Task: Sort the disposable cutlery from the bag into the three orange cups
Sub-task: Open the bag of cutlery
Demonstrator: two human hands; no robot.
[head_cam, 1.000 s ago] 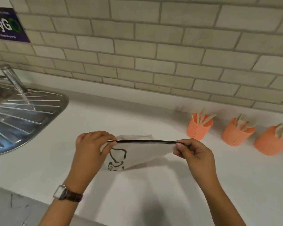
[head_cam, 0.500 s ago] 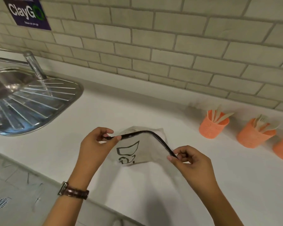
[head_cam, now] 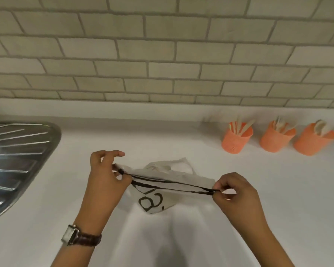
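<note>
Two-handed, above a white counter (head_cam: 162,135): holds a pale cloth bag (head_cam: 174,174) stretched sideways by its black-edged mouth (head_cam: 172,185). Pinches the mouth's left end between thumb and curled fingers of the left hand (head_cam: 104,176), index finger lifted clear and pointing right. Pinches the right end between thumb and fingertips of the right hand (head_cam: 237,191), other fingers curled in. Lets the bag's body sag below the black edge, black printing facing the camera; cannot tell whether the lower corner touches the counter. Shows nothing of the bag's inside. Wears a watch (head_cam: 75,237) on a dark strap at the left wrist.

Set in a row at back right, near the tiled wall (head_cam: 162,54) and well apart from the bag: left cup (head_cam: 234,140), middle cup (head_cam: 275,141), right cup (head_cam: 312,144), all orange, each with pale cutlery (head_cam: 243,127) standing in it, the kinds too blurred to name. At far left, on the same counter: the ribbed steel drainboard (head_cam: 17,160) of a sink.
</note>
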